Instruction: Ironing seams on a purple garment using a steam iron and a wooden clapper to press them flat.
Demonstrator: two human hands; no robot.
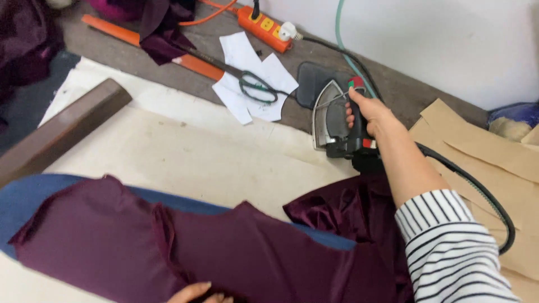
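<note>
Head view looks down on my pressing table, its pale cover filling most of the frame. Across the near edge the maroon cloth lies spread over a blue pad, its long axis running left to right, with a seam ridge crossing it near the middle. On its right end the cloth bunches into shiny folds just under my right forearm.

Brown paper pieces lie off to the right, with a black hose curving over them. A dark wooden bar lies slantwise at the left.

My iron stands tipped on its heel at the far right of the table, soleplate facing left, well apart from the flat part of the cloth. It lies beyond and to the right of the cloth, so the cloth is toward me and to the left from it. My right hand is clenched around the iron's handle, arm stretched out.

My left hand shows only as fingertips at the bottom edge, resting flat on the cloth near the seam; it looks loose, gripping nothing. It is the nearer hand to the cloth; the right is the only one on the iron.

Behind the iron, scissors lie on white paper scraps, and an orange power strip sits by the wall.
</note>
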